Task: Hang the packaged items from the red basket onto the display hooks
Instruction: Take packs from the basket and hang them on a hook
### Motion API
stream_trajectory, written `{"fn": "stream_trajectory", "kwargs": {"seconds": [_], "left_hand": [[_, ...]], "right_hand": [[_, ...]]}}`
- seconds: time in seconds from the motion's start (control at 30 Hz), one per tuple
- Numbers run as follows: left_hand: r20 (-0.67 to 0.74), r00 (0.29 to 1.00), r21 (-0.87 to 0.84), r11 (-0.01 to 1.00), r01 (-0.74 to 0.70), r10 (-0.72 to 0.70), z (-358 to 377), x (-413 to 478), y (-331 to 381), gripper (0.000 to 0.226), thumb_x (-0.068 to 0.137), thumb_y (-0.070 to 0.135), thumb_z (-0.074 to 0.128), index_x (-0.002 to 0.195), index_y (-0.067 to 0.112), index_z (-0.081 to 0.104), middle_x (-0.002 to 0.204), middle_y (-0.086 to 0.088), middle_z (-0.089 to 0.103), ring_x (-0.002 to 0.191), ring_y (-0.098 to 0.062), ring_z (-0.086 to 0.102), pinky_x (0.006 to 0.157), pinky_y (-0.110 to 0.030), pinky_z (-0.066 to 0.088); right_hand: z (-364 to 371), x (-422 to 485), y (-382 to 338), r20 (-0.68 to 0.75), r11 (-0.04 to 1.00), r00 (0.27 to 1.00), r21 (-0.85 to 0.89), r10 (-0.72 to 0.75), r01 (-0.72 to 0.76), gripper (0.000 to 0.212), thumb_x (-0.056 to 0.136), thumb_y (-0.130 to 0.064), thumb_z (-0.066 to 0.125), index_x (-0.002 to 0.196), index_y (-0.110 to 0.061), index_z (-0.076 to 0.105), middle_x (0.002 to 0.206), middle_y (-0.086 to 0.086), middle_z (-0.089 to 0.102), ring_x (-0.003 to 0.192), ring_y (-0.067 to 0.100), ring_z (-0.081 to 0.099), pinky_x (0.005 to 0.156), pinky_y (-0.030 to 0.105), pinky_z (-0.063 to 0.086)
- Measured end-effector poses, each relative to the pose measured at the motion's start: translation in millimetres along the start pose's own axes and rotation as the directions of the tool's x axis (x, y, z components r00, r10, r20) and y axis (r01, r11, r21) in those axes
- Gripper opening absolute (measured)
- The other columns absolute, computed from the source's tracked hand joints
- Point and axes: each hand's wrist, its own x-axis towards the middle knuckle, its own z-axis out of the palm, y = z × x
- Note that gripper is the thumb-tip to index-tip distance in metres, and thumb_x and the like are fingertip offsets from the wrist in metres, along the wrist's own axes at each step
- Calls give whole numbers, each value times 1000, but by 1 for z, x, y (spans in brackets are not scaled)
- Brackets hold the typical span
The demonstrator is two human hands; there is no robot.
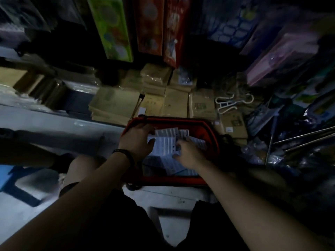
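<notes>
The red basket stands on the floor in front of me, holding several flat white packaged items. Both hands are inside it. My left hand grips the left edge of a white packet lying on top of the pile, thumb over its near corner. My right hand has its fingers curled on the right edge of the same packet, above more packets. Bare metal display hooks stick out at the right. The scene is dim and blurred.
Stacks of brown cardboard packages lie behind the basket. Hanging goods in green, red and purple packaging fill the wall above. White plastic hangers lie at right. My knees flank the basket.
</notes>
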Motion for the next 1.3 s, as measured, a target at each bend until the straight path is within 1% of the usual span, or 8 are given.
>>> {"fn": "stream_trajectory", "kwargs": {"seconds": [0.4, 0.5, 0.63, 0.77, 0.9, 1.1, 1.2, 1.3], "left_hand": [[347, 926, -19, 986, 166, -149, 80, 28, -42, 23, 105, 26, 58, 127, 21, 62, 134, -11, 64, 119, -32, 64, 96, -50, 59], [352, 926, -35, 986, 162, -140, 86, 31, -45, 23, 104, 28, 61, 125, 20, 62, 135, -11, 65, 121, -33, 64, 96, -49, 59], [359, 926, -72, 985, 154, -118, 89, 32, -45, 23, 104, 31, 61, 121, 15, 63, 131, -12, 68, 120, -35, 66, 92, -48, 61], [426, 898, -89, 982, 164, -112, 90, 31, -43, 24, 100, 25, 65, 120, 13, 63, 131, -14, 68, 121, -39, 64, 94, -49, 60], [478, 869, -84, 977, 194, -131, 89, 31, -40, 25, 101, 30, 64, 123, 17, 65, 135, -14, 66, 121, -36, 63, 99, -47, 57], [522, 837, -126, 955, 267, -165, 93, 22, -27, 34, 104, 34, 64, 132, 15, 64, 144, -14, 59, 129, -36, 58, 102, -38, 50], [548, 804, -342, 815, 468, -232, 96, 17, -21, 50, 105, 57, 55, 119, 11, 69, 129, -16, 69, 116, -37, 67, 99, -47, 58], [636, 736, -665, 317, 676, -233, 92, 14, -13, 53, 100, 64, 58, 114, 16, 75, 117, -18, 78, 111, -43, 73, 99, -57, 60]], "right_hand": [[135, 62, 32, -33, 927, 945, -189, 324, -324, 88, 92, -40, 71, 159, -16, 19, 164, 29, 17, 145, 51, 33, 111, 59, 43], [142, 68, 29, -87, 875, 928, -311, 362, -370, 81, 102, -35, 59, 164, -7, 15, 162, 35, 23, 146, 51, 34, 110, 57, 42], [146, 66, 38, -111, 889, 956, -352, 270, -292, 54, 106, -20, 49, 154, -2, 35, 146, 30, 51, 129, 44, 56, 101, 50, 53], [115, 52, 34, -140, 945, 968, -228, 207, -235, 37, 102, -16, 55, 139, -11, 52, 120, 16, 70, 104, 35, 71, 78, 40, 59], [64, 33, 34, -268, 956, 947, -180, 179, -232, 27, 106, -24, 51, 130, -14, 58, 121, 13, 69, 105, 34, 70, 77, 39, 55], [15, -2, 26, -553, 960, 792, 236, 259, -150, 20, 100, -15, 52, 109, -13, 70, 108, 11, 71, 98, 31, 68, 77, 34, 53], [13, -19, 11, -580, 864, 743, 503, 334, 4, 14, 94, -13, 55, 94, -18, 68, 89, -1, 73, 82, 21, 69, 74, 43, 60], [23, -30, -9, -411, 622, 796, 781, 445, 56, 15, 87, -14, 60, 93, -21, 71, 85, -3, 76, 83, 20, 74, 80, 53, 62]]}}
